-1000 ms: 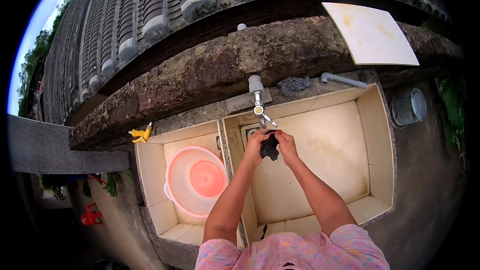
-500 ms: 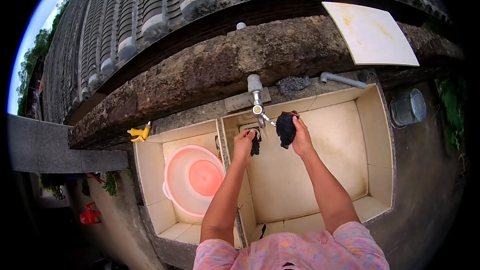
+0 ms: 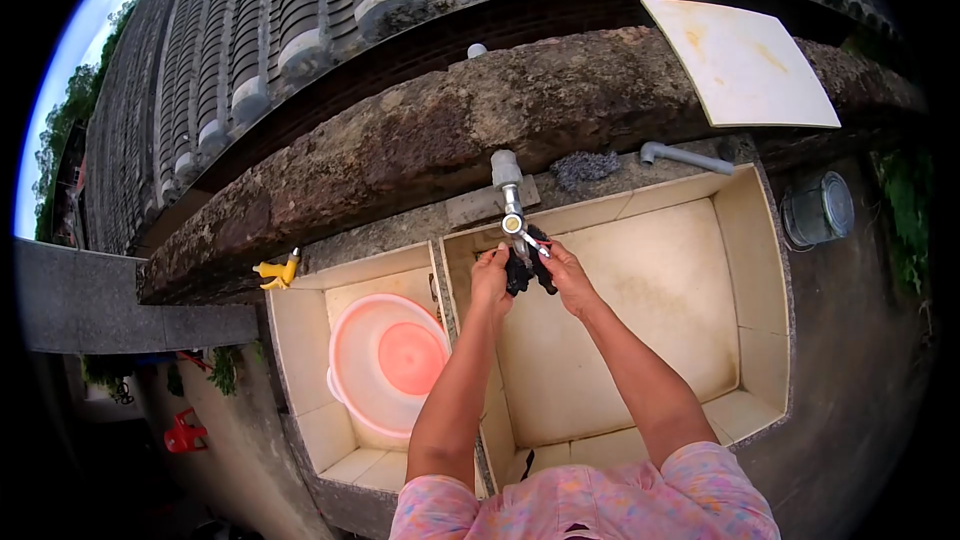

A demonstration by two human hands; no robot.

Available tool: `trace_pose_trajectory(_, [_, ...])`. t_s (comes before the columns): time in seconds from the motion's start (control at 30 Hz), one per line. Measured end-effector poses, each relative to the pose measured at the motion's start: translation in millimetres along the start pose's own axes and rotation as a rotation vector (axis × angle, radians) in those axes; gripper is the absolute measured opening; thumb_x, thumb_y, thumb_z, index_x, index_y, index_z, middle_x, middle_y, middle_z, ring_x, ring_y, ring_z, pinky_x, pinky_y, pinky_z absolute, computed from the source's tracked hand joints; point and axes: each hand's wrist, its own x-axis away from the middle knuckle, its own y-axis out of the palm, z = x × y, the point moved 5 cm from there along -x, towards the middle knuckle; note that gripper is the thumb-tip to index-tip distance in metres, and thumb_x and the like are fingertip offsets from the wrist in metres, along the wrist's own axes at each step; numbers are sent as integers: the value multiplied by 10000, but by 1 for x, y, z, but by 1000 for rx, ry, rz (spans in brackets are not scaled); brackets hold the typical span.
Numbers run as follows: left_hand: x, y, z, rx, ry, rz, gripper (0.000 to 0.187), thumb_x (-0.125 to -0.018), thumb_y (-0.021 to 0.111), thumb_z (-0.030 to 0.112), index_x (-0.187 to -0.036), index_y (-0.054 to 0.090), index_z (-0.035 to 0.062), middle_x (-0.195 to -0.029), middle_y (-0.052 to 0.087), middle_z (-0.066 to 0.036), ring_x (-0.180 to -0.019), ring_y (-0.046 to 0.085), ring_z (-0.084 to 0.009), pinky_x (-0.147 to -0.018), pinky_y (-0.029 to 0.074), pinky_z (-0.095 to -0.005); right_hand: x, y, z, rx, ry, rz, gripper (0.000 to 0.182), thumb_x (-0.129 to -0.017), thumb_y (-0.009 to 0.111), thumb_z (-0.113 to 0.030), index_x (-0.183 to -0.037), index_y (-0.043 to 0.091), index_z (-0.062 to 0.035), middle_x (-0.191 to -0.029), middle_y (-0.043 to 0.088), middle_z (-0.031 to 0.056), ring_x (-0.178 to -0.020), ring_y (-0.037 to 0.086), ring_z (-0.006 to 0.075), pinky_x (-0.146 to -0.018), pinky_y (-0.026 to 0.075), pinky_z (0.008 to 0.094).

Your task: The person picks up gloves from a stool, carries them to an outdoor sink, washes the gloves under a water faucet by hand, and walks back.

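Observation:
My left hand (image 3: 491, 277) is closed on a black glove (image 3: 517, 276) just below the metal tap (image 3: 512, 223). Opposite it, my right hand (image 3: 569, 283) grips another black glove (image 3: 544, 278) with a thin red edge by the tap's lever. The two dark fabrics meet between my hands and overlap in this view, so their outlines are partly hidden. Both hands are over the upper left corner of the large tiled basin (image 3: 640, 370), close to the divider.
In the smaller basin on the left sits a pink and white plastic tub (image 3: 345, 380). A yellow spray nozzle (image 3: 278, 268) lies on its rim. Behind the tap are a dark scrubbing pad (image 3: 585, 170), a grey pipe (image 3: 686, 158) and a white board (image 3: 742, 65) on the stone wall.
My right hand has moved left and brought its glove under the tap, against the one in my left hand. My left hand has stayed nearly in place.

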Motion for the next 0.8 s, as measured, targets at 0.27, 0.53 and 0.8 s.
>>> trace_pose_trajectory(0.27, [-5, 13, -7, 64, 16, -7, 113, -813, 476, 92, -835, 527, -6, -743, 577, -93, -615, 568, -172, -535, 468, -292, 12, 3, 8, 247, -239, -11, 241, -846, 476, -176, -1013, 538, -14, -946, 465, 4, -825, 424, 80, -709, 358, 213])
trace_pose_trajectory(0.53, [9, 23, -7, -362, 165, -134, 92, -780, 527, 79, -802, 548, -7, -736, 578, -60, -613, 558, -117, -544, 452, -245, 3, -27, 19, 207, -131, 160, 208, -838, 483, -179, -826, 562, 13, -704, 519, 33, -725, 491, 93, -646, 390, 212])
trace_pose_trajectory(0.8, [26, 37, -3, -418, 105, -308, 67, -779, 560, 91, -795, 550, 26, -697, 548, 5, -606, 494, -65, -540, 402, -209, -21, -47, 46, 340, -294, 486, 334, -830, 481, -365, -896, 555, -46, -931, 534, 76, -845, 492, 182, -701, 407, 316])
